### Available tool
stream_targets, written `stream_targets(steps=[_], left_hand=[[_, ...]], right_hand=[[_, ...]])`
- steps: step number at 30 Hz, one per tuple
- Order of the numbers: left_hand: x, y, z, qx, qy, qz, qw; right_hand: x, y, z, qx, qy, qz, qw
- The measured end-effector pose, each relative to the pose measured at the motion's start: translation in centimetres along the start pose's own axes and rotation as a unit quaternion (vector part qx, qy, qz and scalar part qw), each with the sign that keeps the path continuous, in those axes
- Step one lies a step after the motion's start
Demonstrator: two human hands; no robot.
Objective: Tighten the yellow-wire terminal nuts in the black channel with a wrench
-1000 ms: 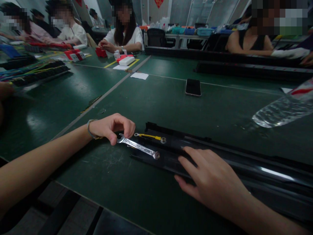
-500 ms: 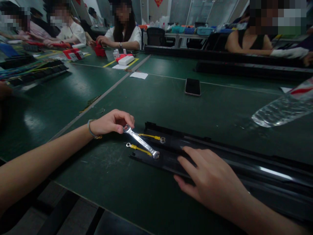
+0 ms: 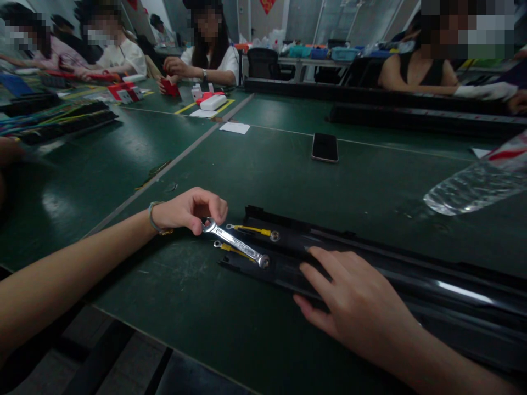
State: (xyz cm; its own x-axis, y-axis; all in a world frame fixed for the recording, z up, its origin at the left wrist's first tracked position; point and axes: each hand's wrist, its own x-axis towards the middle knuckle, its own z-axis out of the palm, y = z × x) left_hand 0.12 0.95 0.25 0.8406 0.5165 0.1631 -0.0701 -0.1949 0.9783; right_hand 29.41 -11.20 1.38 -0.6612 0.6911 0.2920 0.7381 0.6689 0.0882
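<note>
My left hand [image 3: 197,209] pinches the near end of a shiny combination wrench [image 3: 236,241]. The wrench's other end sits around a fastener at the end of the near yellow wire [image 3: 237,251], inside a long black channel [image 3: 411,274]. A second yellow wire [image 3: 253,230] with ring terminals runs beside it to another bolt [image 3: 274,236]. My right hand [image 3: 349,296] rests on the channel with its fingers spread, holding nothing.
Behind the channel a phone [image 3: 325,147] lies on the green table [image 3: 263,164]. A clear plastic bottle [image 3: 473,186] lies at the right. Wire bundles [image 3: 57,120] sit at far left, red and white parts [image 3: 209,100] farther back. Several people work across the table.
My left hand has swung the wrench's held end slightly toward me and left, uncovering the far wire's ring terminal. The right hand stays put.
</note>
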Motion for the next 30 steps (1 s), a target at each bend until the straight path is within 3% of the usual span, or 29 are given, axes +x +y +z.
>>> stream_targets(steps=[12, 30], left_hand=[[0.09, 0.08, 0.1, -0.018, -0.07, -0.006, 0.997], [0.09, 0.23, 0.17, -0.005, -0.105, 0.012, 0.994]], right_hand=[[-0.08, 0.07, 0.17, 0.006, 0.003, -0.001, 1.0], [0.01, 0.01, -0.01, 0.005, -0.003, 0.002, 1.0]])
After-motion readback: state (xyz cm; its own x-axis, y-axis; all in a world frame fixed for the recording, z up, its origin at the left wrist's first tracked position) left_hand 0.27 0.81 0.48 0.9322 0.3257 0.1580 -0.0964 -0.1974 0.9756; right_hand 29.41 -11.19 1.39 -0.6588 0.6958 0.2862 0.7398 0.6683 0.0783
